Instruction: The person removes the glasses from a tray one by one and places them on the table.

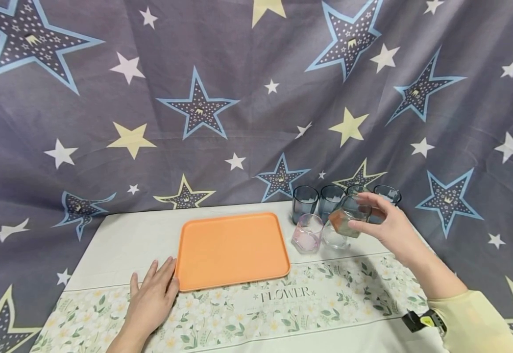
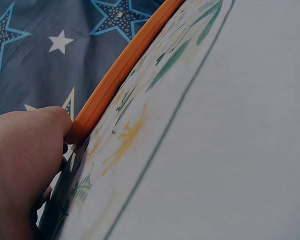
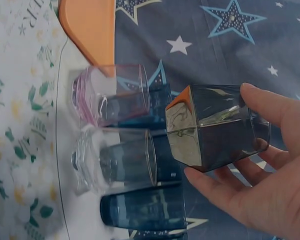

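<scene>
My right hand (image 1: pixel 390 228) holds a smoky, see-through glass (image 3: pixel 215 127) with an angular base, thumb on one side and fingers on the other. The glass is raised and tilted, its base toward the left. Close by stand a pink-tinted glass (image 1: pixel 306 238) and a clear glass (image 3: pixel 115 160), partly overlapped by the held one in the head view. My left hand (image 1: pixel 152 296) rests at the near left corner of an orange tray (image 1: pixel 234 250), fingers extended and thumb against its edge. Nothing lies on the tray.
Several dark blue glasses (image 1: pixel 305 201) stand in a row behind the pink and clear ones. A white cloth with a flower-print band (image 1: pixel 256 314) covers the table. Behind the table hangs a grey star-patterned curtain (image 1: pixel 238 63).
</scene>
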Motion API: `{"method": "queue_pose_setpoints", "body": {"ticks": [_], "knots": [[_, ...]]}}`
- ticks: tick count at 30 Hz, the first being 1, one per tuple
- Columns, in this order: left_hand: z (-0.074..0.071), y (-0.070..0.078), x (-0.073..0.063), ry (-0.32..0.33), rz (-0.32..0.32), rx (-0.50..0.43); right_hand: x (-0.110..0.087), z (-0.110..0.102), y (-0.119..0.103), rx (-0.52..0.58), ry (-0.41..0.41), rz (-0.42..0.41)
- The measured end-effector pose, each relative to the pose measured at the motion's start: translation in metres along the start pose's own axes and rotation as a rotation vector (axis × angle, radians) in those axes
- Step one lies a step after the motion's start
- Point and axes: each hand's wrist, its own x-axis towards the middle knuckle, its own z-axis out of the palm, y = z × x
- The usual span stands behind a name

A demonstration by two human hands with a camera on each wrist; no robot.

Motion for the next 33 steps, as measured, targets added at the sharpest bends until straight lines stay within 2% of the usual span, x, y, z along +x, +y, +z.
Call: {"method": "queue_pose_setpoints", "body": {"ticks": [6,16,33], "knots": [[0.000,0.000,0.000,0.004,0.001,-0.001,0.003,-0.007,0.006,0.023,0.014,0.044],[0.002,-0.001,-0.001,0.017,0.005,-0.008,0.008,-0.019,0.023,0.000,0.046,0.070],[-0.001,0.001,0.000,0.002,0.000,-0.011,0.012,-0.028,0.039,0.007,0.101,0.070]]}}
